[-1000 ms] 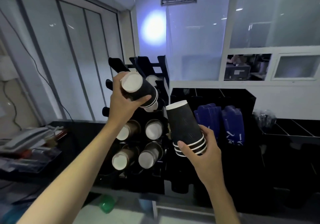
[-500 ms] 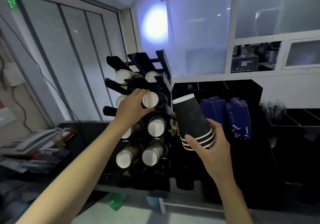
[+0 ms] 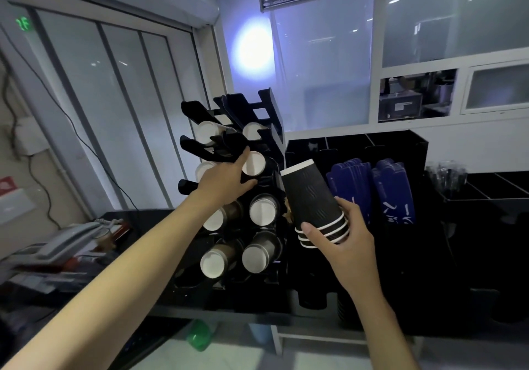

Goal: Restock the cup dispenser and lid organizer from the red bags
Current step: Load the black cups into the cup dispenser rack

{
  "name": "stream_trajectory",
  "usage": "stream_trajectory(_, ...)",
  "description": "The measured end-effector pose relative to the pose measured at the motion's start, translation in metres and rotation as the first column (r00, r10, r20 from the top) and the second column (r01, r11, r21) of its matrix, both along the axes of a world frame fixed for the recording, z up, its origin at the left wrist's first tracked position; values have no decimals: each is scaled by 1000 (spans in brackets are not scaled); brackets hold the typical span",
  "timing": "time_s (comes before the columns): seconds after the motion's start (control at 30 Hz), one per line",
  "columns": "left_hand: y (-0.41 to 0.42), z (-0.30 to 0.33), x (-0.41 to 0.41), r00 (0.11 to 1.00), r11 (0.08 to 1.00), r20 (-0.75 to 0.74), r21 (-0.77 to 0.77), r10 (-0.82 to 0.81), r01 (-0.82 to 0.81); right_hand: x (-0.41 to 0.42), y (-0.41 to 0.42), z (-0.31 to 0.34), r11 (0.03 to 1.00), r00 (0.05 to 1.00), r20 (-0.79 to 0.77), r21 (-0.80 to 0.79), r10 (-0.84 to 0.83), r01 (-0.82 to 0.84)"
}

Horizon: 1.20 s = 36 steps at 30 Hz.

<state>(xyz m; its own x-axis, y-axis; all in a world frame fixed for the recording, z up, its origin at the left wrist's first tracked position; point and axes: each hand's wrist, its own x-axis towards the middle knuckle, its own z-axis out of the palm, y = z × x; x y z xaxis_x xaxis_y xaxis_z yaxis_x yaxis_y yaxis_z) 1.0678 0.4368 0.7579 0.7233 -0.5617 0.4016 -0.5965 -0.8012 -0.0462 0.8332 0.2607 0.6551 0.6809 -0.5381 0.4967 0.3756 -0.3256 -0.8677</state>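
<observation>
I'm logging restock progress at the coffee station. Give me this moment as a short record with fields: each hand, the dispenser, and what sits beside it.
left hand: fingers round the base of a paper cup in the dispenser's middle right slot
right hand: grip on a stack of black ripple cups, rims down, tilted
cup dispenser: black rack, white cup bases showing in several slots
beside it: black organizer with blue sleeves
red bags: not in view

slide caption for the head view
Left hand seats a cup in the black dispenser; right hand holds a cup stack.
</observation>
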Motion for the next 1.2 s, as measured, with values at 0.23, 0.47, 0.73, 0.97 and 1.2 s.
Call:
stream_trajectory(0.23, 27, 16, -37, 968, 932, 1, -268, -253, 243, 7, 0, 17, 998, 999, 27, -54, 24, -22)
stream_trajectory(0.47, 9, 30, -104, 704, 658, -317, -699, -635, 280, 20, 14, 23, 986, 995, 71, -156, 65, -53)
stream_trajectory(0.73, 26, 63, -99, 843, 604, -123, -752, -524, 266, 38, 19, 4, 956, 955, -127, -90, 268, -280)
stream_trajectory(0.97, 39, 70, -74, 931, 615, 134, -717, -341, 328, 49, 21, -19, 925, 949, -229, -264, 216, -274)
stream_trajectory(1.2, 22, 36, -55, 923, 797, 220, -467, -317, 384, 52, 17, -17, 901, 958, -247, -364, 149, -234)
